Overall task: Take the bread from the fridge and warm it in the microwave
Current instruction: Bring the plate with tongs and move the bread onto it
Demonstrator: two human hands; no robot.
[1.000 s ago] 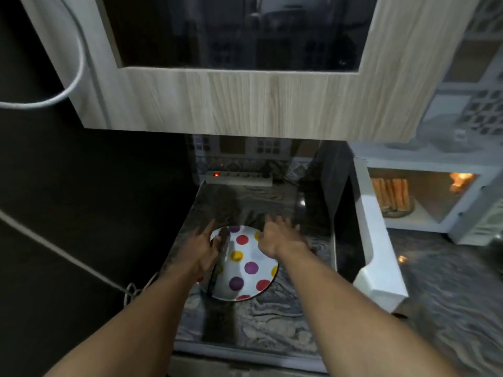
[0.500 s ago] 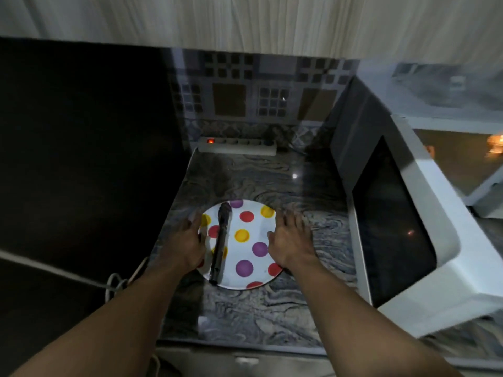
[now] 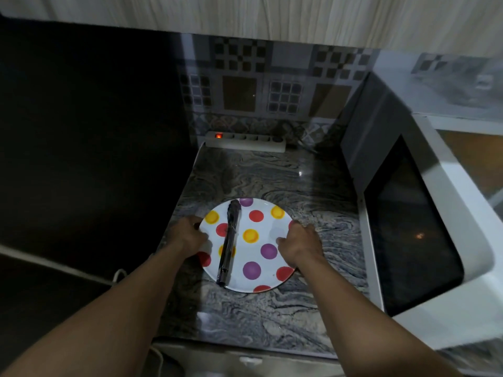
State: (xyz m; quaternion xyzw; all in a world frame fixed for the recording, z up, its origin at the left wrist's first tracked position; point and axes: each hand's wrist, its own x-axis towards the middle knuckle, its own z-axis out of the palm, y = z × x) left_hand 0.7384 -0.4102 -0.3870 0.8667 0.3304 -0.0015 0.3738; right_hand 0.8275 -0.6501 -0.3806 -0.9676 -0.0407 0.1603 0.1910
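The round white plate with coloured dots (image 3: 258, 240) lay on the grey marbled stone counter (image 3: 272, 317), and a pair of dark metal tongs (image 3: 228, 243) rested across its left half, loose and pointing away from the person. The left hand (image 3: 187, 236) was curled on the left rim of the plate, and the right hand (image 3: 300, 247) was curled on the right rim, with the thumb on the top surface. Both hands seemed to grip the plate, though I could not tell whether it was already lifted. The white microwave (image 3: 460, 240) stood just to the right with its dark door (image 3: 408, 235) swung open toward the plate. The bread was not visible anywhere in this view, and no fridge was visible either.

In my judgement, the main risk was the tongs. They were only lying on a smooth plate, so any tilt while lifting could make them slide off and fall. The open door was near the right hand, so a quick move to the right could knock the plate against it. The white power strip (image 3: 245, 141) at the tiled wall was well apart.
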